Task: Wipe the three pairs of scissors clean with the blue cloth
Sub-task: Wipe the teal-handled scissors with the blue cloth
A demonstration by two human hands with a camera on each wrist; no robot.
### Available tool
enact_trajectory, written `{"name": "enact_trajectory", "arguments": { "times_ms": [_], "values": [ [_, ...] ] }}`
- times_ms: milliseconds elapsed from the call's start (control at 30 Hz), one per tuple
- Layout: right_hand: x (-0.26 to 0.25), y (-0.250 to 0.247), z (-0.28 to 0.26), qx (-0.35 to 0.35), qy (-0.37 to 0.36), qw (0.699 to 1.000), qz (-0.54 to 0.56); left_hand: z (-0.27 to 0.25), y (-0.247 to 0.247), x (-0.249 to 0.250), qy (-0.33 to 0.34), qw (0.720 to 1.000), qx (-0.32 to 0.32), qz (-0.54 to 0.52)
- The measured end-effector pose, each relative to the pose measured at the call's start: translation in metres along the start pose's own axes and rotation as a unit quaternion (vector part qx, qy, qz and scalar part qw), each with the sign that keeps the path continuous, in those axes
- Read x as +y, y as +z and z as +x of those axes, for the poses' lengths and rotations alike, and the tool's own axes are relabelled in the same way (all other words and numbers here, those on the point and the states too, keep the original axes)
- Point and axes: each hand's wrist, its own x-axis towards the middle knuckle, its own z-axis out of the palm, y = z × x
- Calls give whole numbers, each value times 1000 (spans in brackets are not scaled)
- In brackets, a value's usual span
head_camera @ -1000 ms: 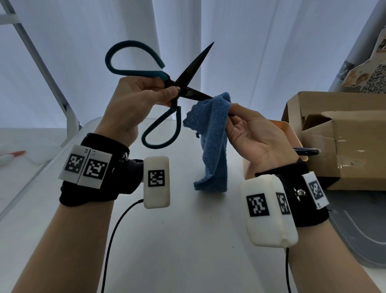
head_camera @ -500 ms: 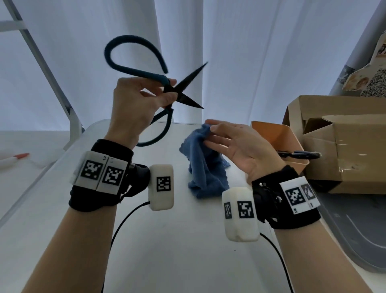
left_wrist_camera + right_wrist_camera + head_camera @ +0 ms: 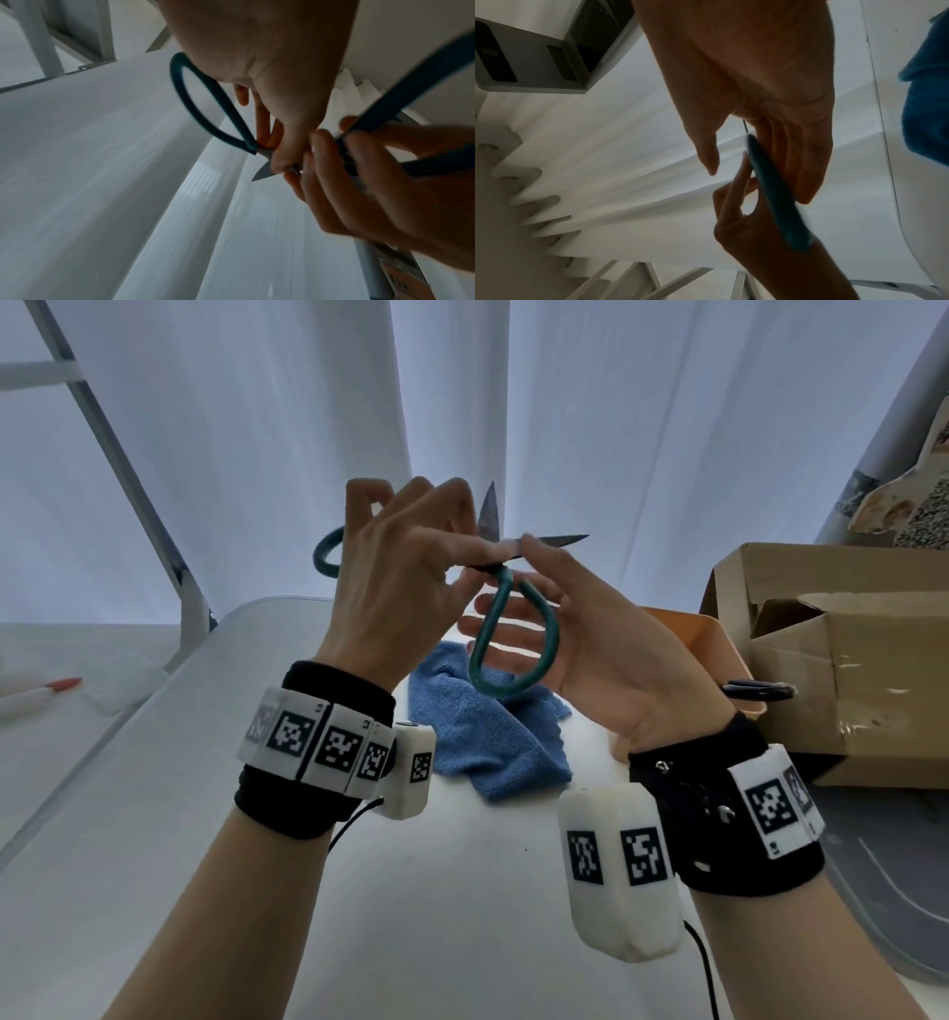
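Scissors (image 3: 552, 636) with teal loop handles and dark blades are held up over the table, blades spread, one pointing up and one to the right. My left hand (image 3: 477, 557) pinches them at the pivot from the left. My right hand (image 3: 529, 588) meets it there, thumb on the blade base and fingers behind the lower loop. The left wrist view shows a teal loop (image 3: 181, 89) and a blade tip beside both hands. The right wrist view shows the handle (image 3: 770, 182) against my fingers. The blue cloth (image 3: 488, 737) lies crumpled on the white table, held by neither hand.
An orange bin (image 3: 719, 634) stands right of my right hand with another dark-handled pair of scissors (image 3: 755, 691) across its rim. A cardboard box (image 3: 847, 660) sits beyond it, a grey tray (image 3: 898, 891) at the near right. A red-tipped pen (image 3: 56, 688) lies far left.
My right hand let the cloth drop onto the table, then rose to the scissors. My left hand turned the scissors so one loop hangs down and brought them toward the right hand.
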Motion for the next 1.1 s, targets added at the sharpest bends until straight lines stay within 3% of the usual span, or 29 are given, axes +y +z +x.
{"name": "enact_trajectory", "arguments": {
  "times_ms": [200, 300, 400, 533, 767, 967, 1100],
  "values": [
    [7, -3, 3, 34, -24, 999, 17, -1, 5, 7, -16, 1000, -20, 4],
    [8, -6, 6, 72, -31, 996, 30, -1, 5, 6, -82, 996, -21, 11],
    [7, -11, 7, 85, -33, 995, 33, -3, 5, 0, -177, 982, -66, -7],
    [2, -19, 5, 69, -20, 997, 22, -7, 8, -7, -285, 946, -136, -69],
    [-7, -30, 2, 67, 16, 987, 144, -11, 3, -17, -347, 888, -159, -258],
    [0, -36, 8, 105, -31, 935, 338, -11, 9, -8, -437, 814, -104, -369],
    [7, -24, 14, 142, -103, 919, 353, -9, 21, 7, -468, 774, -77, -420]
  ]
}}
